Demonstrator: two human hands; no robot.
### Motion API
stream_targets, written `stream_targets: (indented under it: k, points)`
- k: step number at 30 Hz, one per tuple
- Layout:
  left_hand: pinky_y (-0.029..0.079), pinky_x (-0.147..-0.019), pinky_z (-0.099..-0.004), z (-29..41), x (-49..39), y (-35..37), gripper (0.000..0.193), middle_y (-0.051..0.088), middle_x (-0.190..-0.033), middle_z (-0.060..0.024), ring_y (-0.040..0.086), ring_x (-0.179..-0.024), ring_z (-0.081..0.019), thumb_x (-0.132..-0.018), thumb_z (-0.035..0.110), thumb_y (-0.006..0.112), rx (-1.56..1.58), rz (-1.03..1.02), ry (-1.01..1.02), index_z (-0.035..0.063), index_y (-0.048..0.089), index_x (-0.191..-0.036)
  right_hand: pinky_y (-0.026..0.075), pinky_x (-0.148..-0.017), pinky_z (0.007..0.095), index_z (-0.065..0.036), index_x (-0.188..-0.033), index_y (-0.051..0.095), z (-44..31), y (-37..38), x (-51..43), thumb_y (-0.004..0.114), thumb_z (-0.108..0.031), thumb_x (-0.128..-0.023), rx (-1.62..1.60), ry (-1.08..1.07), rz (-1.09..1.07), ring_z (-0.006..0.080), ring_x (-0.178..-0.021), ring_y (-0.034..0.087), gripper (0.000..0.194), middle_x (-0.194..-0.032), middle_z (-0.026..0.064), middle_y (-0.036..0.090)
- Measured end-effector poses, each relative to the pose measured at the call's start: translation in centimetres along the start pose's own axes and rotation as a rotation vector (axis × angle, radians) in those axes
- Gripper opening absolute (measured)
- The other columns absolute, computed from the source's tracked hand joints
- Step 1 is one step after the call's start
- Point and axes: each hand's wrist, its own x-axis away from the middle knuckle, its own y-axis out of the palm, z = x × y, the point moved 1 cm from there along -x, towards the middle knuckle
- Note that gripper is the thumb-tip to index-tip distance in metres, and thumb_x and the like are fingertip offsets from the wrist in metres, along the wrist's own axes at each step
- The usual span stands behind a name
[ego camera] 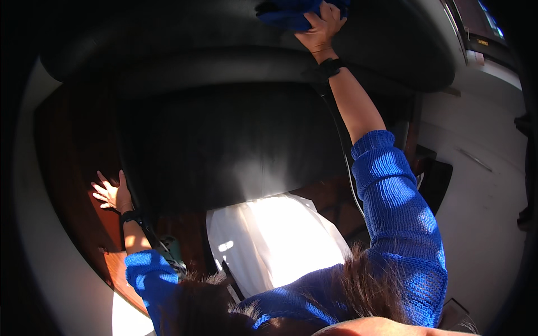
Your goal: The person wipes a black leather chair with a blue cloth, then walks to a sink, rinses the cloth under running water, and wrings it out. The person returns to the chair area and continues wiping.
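My right hand (323, 27) reaches to the top of the head view, its fingers pressed over a bunched blue cloth (286, 16). The cloth lies against the upper cushion of black, leather-like upholstery (189, 29). Low on the left, my left hand (111, 193) has its fingers spread. It appears to rest on a brown wooden surface (75, 147), beside the edge of the black padded section (201, 143), and holds nothing.
A black band with a cable (342, 143) is on my right wrist. Another band (131, 216) is on the left. My white garment (277, 235) touches the near upholstery edge. A pale wall (475, 176) stands right. A green object (173, 248) lies partly hidden below my left forearm.
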Motion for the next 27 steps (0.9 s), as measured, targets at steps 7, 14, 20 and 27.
stream_targets:
  k: [7, 14, 20, 27]
  points:
    - [0.011, -0.103, -0.0667, -0.2, 0.1, 0.6, 0.078, 0.011, -0.152, -0.0079, 0.008, -0.139, -0.036, -0.077, 0.062, 0.055, 0.025, 0.005, 0.002, 0.0359, 0.023, -0.143, 0.036, -0.075, 0.0528, -0.022, -0.071, 0.064, -2.9, 0.7, 10.7, 0.08, -0.026, -0.045, 0.024, -0.001, -0.344, 0.0258, -0.103, 0.047, 0.03, -0.107, 0.0017, 0.054]
    - [0.017, -0.102, -0.0656, 2.6, 1.1, -3.2, 0.074, 0.014, -0.15, -0.0131, 0.014, -0.137, -0.0361, -0.078, 0.056, 0.057, 0.014, -0.176, -0.104, 0.0302, 0.028, -0.141, 0.034, -0.089, 0.0614, -0.018, -0.089, 0.07, -3.9, 1.6, 15.2, 0.071, -0.02, -0.056, -0.149, 0.367, -0.781, 0.031, -0.109, 0.046, 0.033, -0.122, 0.006, 0.052]
    - [0.035, -0.103, -0.0441, 19.5, 3.1, -17.4, 0.057, 0.032, -0.14, -0.0197, 0.035, -0.127, -0.037, -0.085, 0.014, 0.058, 0.504, 0.157, 0.726, 0.0071, 0.034, -0.136, 0.04, -0.081, 0.0529, -0.028, -0.095, 0.068, -1.2, -8.8, 2.4, 0.073, -0.019, -0.061, -0.087, 0.122, -0.403, 0.0225, -0.111, 0.046, 0.036, -0.118, -0.0001, 0.053]
    - [0.041, -0.094, -0.0412, 45.3, 2.5, -28.7, 0.037, 0.051, -0.124, -0.0118, 0.048, -0.112, -0.0313, -0.084, 0.01, 0.053, 0.544, 0.557, 1.101, 0.012, 0.054, -0.121, 0.038, -0.078, 0.0569, -0.031, -0.098, 0.067, -3.0, -6.7, -7.1, 0.082, -0.031, -0.054, 0.128, 0.554, -0.012, 0.0224, -0.103, 0.047, 0.047, -0.114, 0.0002, 0.049]
